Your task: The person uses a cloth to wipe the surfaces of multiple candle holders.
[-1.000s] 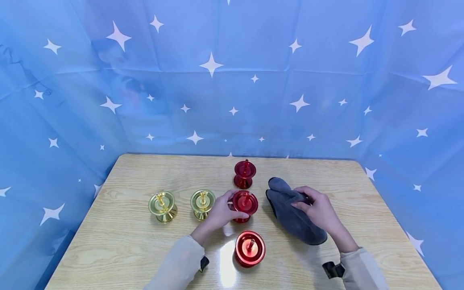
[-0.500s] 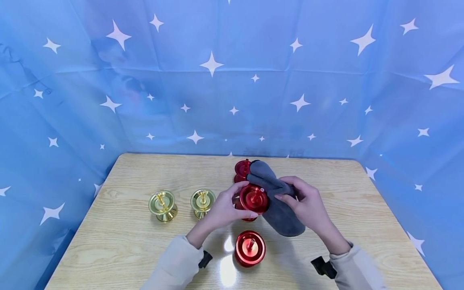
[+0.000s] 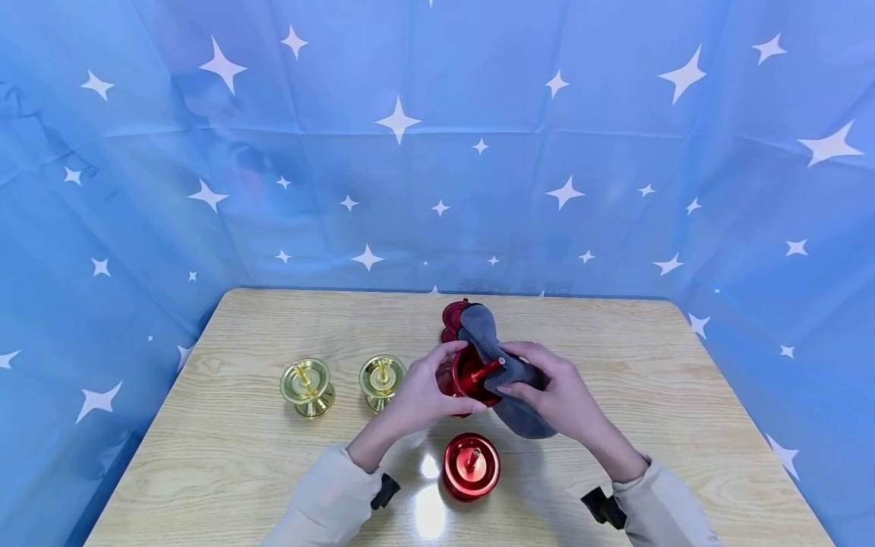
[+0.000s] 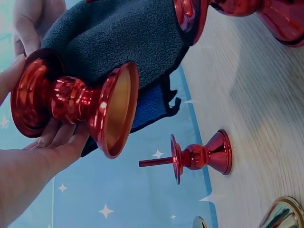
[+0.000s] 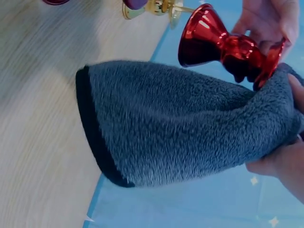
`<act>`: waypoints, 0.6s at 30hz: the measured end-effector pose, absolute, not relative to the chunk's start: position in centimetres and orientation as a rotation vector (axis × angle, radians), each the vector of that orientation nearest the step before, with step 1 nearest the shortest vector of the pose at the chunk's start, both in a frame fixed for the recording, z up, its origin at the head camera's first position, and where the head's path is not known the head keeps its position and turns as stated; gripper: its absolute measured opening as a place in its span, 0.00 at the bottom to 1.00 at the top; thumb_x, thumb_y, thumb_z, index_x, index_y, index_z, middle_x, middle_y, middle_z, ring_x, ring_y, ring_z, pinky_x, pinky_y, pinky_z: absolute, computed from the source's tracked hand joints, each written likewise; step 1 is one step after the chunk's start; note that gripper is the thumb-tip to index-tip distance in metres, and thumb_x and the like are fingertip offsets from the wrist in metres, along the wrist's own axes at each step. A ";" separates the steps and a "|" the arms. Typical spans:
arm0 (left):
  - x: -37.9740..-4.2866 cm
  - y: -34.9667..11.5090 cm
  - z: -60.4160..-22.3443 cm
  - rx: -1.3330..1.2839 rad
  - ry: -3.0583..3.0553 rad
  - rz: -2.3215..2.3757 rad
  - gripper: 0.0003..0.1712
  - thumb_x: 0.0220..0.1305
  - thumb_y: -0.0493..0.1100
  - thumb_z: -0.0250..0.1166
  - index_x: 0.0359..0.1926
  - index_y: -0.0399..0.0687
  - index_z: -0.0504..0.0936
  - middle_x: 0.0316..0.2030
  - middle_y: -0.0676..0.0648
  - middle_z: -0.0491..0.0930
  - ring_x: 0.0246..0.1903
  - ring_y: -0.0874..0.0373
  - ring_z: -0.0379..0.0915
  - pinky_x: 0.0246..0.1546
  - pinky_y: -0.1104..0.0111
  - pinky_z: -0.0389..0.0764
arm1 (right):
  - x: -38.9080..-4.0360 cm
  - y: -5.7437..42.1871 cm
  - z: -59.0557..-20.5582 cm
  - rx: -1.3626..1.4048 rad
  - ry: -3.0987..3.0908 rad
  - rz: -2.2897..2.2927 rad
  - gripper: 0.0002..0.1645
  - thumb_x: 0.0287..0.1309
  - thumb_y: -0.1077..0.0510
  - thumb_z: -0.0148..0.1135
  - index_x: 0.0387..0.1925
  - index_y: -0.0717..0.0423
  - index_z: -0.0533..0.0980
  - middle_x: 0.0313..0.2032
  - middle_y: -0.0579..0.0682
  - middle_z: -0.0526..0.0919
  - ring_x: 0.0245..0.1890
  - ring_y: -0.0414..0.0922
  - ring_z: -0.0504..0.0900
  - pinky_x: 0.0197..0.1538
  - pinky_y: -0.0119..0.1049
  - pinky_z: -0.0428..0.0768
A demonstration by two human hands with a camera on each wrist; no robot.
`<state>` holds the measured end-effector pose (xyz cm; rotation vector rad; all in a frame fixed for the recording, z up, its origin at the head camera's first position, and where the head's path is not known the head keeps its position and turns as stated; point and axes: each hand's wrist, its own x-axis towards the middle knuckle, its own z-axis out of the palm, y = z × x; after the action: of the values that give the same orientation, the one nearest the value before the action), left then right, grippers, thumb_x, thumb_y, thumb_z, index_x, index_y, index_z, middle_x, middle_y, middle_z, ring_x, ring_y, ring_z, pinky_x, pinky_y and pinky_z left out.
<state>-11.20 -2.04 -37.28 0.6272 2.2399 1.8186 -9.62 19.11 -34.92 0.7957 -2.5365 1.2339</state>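
One tilted, glossy red candlestick (image 4: 71, 100)

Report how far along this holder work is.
Done: the tilted red holder is off the table in the left hand. In hand: the right hand holds the gray cloth apparently against it. Remaining: probably setting it down; whether the standing gold holders, near red holder and far red holder are wiped, I can't tell.

Shiny red holder (image 4: 71, 99) tilted in L hand (image 3: 420, 391), dk gray cloth (image 5: 175, 123) in R hand (image 3: 560, 391) against it
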 end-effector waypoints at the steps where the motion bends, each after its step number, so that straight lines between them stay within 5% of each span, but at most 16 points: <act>1: -11.2 -2.0 -37.3 0.630 2.253 1.812 0.44 0.41 0.43 0.76 0.61 0.41 0.66 0.50 0.45 0.74 0.46 0.56 0.74 0.45 0.68 0.75 | -9.7 19.1 -35.0 0.804 -2.535 1.238 0.30 0.42 0.69 0.69 0.51 0.57 0.75 0.47 0.51 0.78 0.46 0.46 0.76 0.46 0.37 0.77; 9: -11.0 -2.1 -37.2 0.680 2.321 1.744 0.42 0.41 0.46 0.76 0.59 0.42 0.68 0.48 0.46 0.76 0.46 0.55 0.73 0.47 0.65 0.74 | -10.0 19.0 -35.6 0.888 -2.540 1.257 0.31 0.42 0.68 0.70 0.53 0.56 0.74 0.48 0.49 0.76 0.48 0.46 0.74 0.50 0.37 0.75; 18: -10.6 -1.8 -37.2 0.734 2.426 1.632 0.43 0.41 0.49 0.75 0.59 0.41 0.69 0.45 0.48 0.77 0.44 0.57 0.73 0.43 0.68 0.75 | -10.1 18.7 -36.2 0.984 -2.500 1.348 0.22 0.42 0.69 0.69 0.44 0.56 0.77 0.42 0.48 0.75 0.44 0.44 0.73 0.44 0.34 0.76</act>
<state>-10.64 -1.82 -37.24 0.7340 2.4257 1.6317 -10.11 18.69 -36.21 0.9843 -2.5001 1.3477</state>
